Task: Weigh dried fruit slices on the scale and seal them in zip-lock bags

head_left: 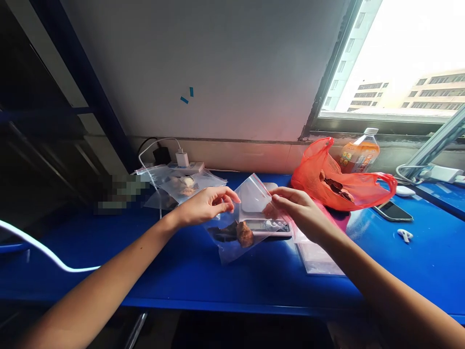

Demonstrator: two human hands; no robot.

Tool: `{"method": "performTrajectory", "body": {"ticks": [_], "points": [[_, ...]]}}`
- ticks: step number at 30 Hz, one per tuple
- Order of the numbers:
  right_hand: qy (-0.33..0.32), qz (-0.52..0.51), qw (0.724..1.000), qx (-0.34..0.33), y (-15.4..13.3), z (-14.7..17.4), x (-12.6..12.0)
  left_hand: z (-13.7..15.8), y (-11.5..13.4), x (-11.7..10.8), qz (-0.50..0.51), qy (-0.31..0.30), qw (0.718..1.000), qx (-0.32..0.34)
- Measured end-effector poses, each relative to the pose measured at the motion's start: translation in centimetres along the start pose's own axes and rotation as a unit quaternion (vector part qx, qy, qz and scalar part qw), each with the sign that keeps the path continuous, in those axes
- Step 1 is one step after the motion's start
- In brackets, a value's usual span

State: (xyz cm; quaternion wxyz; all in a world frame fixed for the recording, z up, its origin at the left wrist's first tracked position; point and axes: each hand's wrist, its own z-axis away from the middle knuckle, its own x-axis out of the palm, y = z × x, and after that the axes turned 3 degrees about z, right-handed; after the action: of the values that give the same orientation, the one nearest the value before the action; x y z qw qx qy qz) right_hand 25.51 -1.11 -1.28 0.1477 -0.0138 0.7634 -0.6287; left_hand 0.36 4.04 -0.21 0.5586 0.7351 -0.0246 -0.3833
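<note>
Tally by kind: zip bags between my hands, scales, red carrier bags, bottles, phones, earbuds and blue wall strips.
Zip bag between left hand and right hand: 1
Digital scale: 1
Red carrier bag: 1
Bottle: 1
Smartphone: 1
Earbud: 1
Blue wall strips: 2
Total: 8

Zip bag [251, 196]: clear, glossy plastic. Brown lump [245, 234]: rough, matt from here. Tabletop [181, 274]: smooth, glossy. Carrier bag [308, 182]: crinkled plastic.

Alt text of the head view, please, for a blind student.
A person's right hand pinches a clear zip bag of brown pieces, left hand at its edge, by a scale on a blue table. A red bag sits farther right.
</note>
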Motion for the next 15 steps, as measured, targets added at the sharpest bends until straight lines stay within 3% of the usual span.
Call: {"method": "performTrajectory", "body": {"ticks": [3,6,12,15], "points": [[-0.063,-0.034,0.996,0.046,0.6,-0.2,-0.5,0.0,-0.1,-0.2,-0.01,-0.018,1.0,0.002],[-0.082,-0.072,0.99,0.088,0.9,-0.2,-0.6,0.0,-0.2,-0.3,-0.04,-0.027,0.999,-0.004],[-0.073,0.015,0.996,0.051,0.7,-0.2,0.1,0.4,-0.1,0.2,-0.201,-0.029,0.979,-0.018],[-0.048,0.032,0.997,0.041,0.7,-0.1,0.9,0.7,0.2,1.2,-0.268,0.029,0.962,0.054]]}}
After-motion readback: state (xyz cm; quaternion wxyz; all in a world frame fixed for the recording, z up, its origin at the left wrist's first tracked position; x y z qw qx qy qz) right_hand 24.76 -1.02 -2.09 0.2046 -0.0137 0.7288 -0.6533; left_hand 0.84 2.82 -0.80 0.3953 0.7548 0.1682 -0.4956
